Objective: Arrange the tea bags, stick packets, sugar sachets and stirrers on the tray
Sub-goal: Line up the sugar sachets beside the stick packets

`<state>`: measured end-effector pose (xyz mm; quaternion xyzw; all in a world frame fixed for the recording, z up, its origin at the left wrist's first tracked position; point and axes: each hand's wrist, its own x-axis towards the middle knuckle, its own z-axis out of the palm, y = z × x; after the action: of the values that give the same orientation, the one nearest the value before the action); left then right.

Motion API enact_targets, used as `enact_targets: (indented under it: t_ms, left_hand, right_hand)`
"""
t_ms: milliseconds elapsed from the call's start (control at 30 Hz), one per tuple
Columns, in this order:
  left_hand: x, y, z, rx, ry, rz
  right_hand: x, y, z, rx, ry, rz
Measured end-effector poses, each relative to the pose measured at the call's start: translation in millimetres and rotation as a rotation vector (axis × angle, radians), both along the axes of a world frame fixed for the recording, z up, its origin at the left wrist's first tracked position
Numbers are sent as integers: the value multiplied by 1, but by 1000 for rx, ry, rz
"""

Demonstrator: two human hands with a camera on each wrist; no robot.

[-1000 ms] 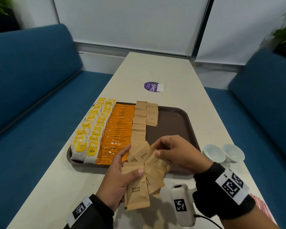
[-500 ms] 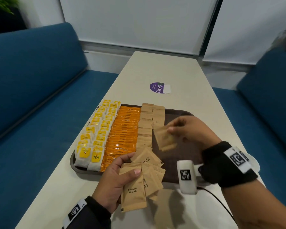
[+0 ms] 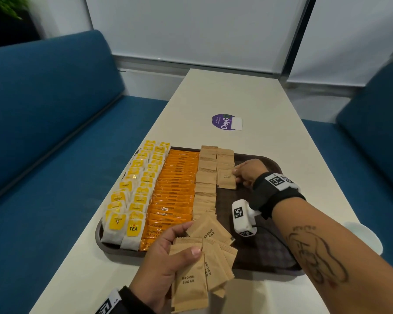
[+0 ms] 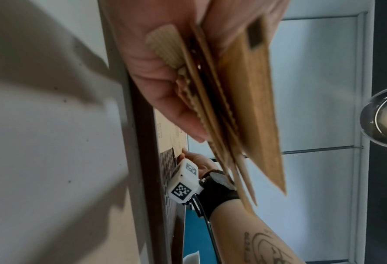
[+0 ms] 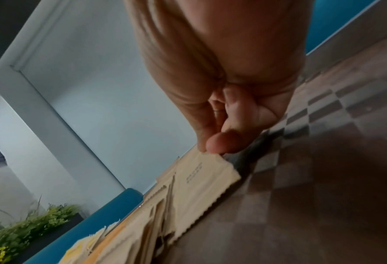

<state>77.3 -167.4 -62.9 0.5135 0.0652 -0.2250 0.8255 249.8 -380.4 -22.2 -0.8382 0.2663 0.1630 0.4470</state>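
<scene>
Your right hand (image 3: 247, 172) is out at about 1 o'clock from your left, down on the tray (image 3: 266, 252), with thumb and fingertip pinching the right edge of a single brown sugar sachet (image 3: 226, 179). The right wrist view shows that pinch up close (image 5: 219, 142), the sachet (image 5: 201, 180) lying flat on the tray's checkered floor (image 5: 323, 160) and touching the near end of the short sugar column.

Your left hand (image 3: 166, 257) hovers at the tray's near edge, thumb clamped over a fanned stack of sugar sachets (image 3: 197, 264), "BROWN SUGAR" print facing up. From the left wrist view you can see the stack (image 4: 233, 100) edge-on, squeezed between thumb and fingers.

Moving out from there: at 11 o'clock of your left hand sit two columns of yellow tea bags (image 3: 134, 196), then a column of orange stick packets (image 3: 175, 191), then a long column of sugar sachets (image 3: 205, 184). They all overlap like shingles. The tray sits on a pale table (image 3: 236, 94), with a purple sticker (image 3: 225, 122) at 12 o'clock beyond it.
</scene>
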Motion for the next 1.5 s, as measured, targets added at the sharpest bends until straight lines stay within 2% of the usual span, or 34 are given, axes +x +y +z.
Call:
enact_targets:
  t_ms: [200, 333, 433, 567, 700, 933, 1133, 1333, 1500]
  left_hand:
    - [-3, 0, 2, -28, -10, -3]
    - [-6, -1, 6, -34, -27, -21]
    - [-10, -4, 8, -25, -47, -16]
    - [-16, -7, 10, 3, -83, -2]
    - [-23, -14, 10, 1, -104, 4]
    - [-34, -25, 11, -17, -92, 1]
    - [-34, -20, 10, -4, -56, 24]
    - [-26, -12, 11, -5, -15, 32]
    - [-19, -9, 11, -9, 3, 41]
  right_hand:
    - [2, 2, 0, -8, 21, -23]
    - [-19, -5, 12, 34, -214, -32]
    - [-56, -9, 26, 98, -271, 188]
    - [-112, -7, 42, 171, -153, 498]
    - [-152, -3, 39, 307, -95, 586]
    - [-171, -2, 25, 326, -114, 469]
    - [-161, -10, 31, 302, -194, 380]
    - [-113, -15, 34, 288, -206, 86]
    - [-61, -12, 14, 257, -50, -111]
